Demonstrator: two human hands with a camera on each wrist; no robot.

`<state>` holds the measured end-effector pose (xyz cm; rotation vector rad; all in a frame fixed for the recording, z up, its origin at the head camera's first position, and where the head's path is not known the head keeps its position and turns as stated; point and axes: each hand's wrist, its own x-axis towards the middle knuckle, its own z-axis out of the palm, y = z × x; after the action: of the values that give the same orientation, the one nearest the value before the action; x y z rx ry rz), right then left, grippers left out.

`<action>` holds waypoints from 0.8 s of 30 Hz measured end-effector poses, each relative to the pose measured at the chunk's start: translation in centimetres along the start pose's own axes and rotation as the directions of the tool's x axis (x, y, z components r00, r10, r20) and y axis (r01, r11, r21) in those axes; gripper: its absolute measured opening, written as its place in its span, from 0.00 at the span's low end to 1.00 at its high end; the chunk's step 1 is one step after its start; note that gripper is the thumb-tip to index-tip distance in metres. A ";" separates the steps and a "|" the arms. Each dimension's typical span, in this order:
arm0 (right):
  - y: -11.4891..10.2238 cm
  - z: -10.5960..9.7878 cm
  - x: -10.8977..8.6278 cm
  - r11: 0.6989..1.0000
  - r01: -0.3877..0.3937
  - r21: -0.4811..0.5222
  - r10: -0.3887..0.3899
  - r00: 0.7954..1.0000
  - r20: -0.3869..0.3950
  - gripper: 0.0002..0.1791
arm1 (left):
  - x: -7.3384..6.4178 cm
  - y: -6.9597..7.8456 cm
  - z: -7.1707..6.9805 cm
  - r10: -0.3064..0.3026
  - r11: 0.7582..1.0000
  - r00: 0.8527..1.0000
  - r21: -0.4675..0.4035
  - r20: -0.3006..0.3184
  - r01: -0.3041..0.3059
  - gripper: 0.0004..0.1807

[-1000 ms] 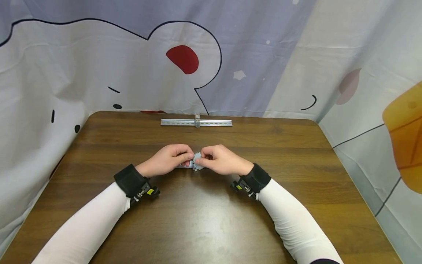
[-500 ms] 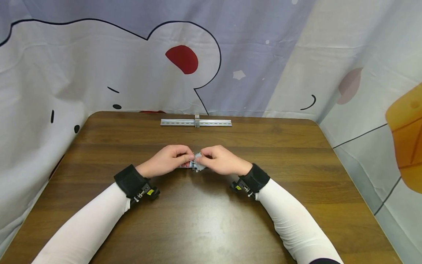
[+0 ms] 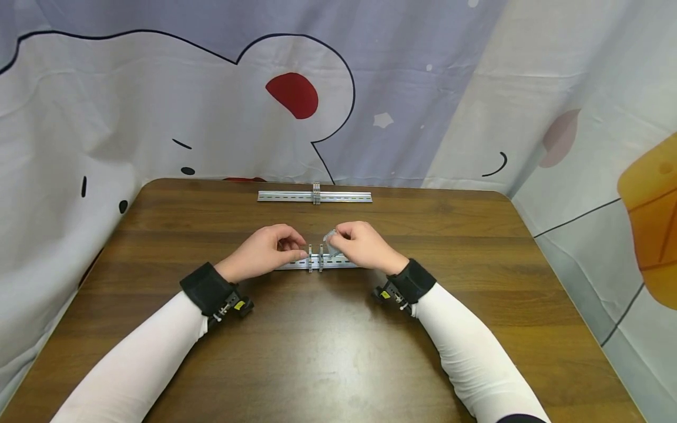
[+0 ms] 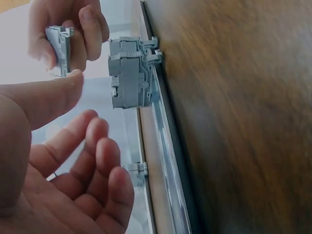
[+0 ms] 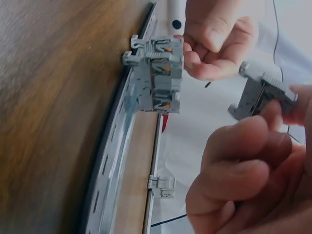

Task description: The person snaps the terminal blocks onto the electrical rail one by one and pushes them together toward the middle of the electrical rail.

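Note:
My right hand pinches a grey terminal block between thumb and fingertips, raised above the near DIN rail. Two more upright terminal blocks sit on that rail near its middle, a narrow gap between them. In the right wrist view these mounted blocks show orange parts inside. My left hand hovers just left of them over the rail, fingers loosely bent and holding nothing. Its thumb points toward the mounted blocks in the left wrist view.
Farther back on the wooden table lies a second DIN rail, parallel to the near one, with a small group of blocks at its middle. A printed curtain hangs behind the table edge.
My right hand has lifted a terminal block up and to the right, away from the rail. The left hand has drawn back slightly and loosened, leaving two mounted blocks in sight.

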<state>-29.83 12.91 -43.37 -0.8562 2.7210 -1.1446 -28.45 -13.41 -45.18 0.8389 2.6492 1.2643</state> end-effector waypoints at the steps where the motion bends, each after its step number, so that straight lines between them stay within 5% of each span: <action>1: 0.1 0.0 0.1 1.000 -0.012 -0.007 0.012 1.000 -0.004 0.22 | 0.0 -0.1 0.0 -0.001 1.000 1.000 0.029 -0.002 0.001 0.13; 10: 0.6 0.4 0.3 0.986 -0.130 -0.102 0.135 0.990 0.045 0.21 | 0.0 -0.9 0.4 -0.017 0.958 0.999 0.288 0.051 0.002 0.22; 24: 1.3 1.3 1.2 0.946 -0.173 -0.273 0.212 0.970 0.120 0.22 | -0.2 -0.9 0.5 0.001 0.937 0.995 0.349 0.097 -0.034 0.18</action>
<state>-31.15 12.17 -45.07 -0.6488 2.7920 -0.6688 -28.54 -13.63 -46.17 0.9394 2.8354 0.7384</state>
